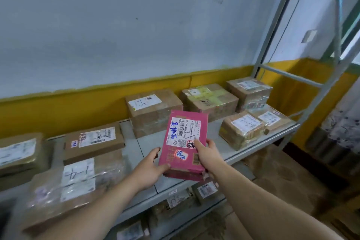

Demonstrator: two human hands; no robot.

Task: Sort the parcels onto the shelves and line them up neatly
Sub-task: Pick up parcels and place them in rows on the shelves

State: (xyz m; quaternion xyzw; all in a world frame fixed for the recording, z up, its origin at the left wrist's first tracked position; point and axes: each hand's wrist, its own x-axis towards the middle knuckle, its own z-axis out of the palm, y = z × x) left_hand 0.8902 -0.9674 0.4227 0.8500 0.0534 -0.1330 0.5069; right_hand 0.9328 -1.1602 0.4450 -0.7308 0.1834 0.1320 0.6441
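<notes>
**Head view, sorting at the shelf.** A flat pink parcel (184, 138) with white labels and blue handwriting is held at centre frame over the front half of the grey shelf (145, 143). Its long axis runs away from the viewer.

- **Hands:** The left hand (151, 165) grips the near left corner, with the thumb on the top face and the fingers curled underneath. The right hand (207, 155) grips the right edge, with the thumb across the label and the fingers wrapped round the side.
- **Parcel edges:** The near end lies just short of the shelf's front edge in the picture. Contact with the shelf cannot be told. The far end overlaps the lower right corner of the centre box (153, 112), which stands at the back against the yellow wall band (78, 107).
- **Open room:** A bare strip of shelf runs from front to back beneath and beside the parcel. It is bounded at lower left by the wrapped box (76, 183), which sits at the front edge. The flat carton (93, 142) lies behind that box. At right the strip ends at the taped box (240, 129), also near the front edge.
- **Other parcels:** Two back boxes (210, 101) stand side by side at upper right, and an end box (271, 118) is at the shelf's right end beside the metal upright (276, 21). More parcels lie on the lower shelf (224, 199).
</notes>
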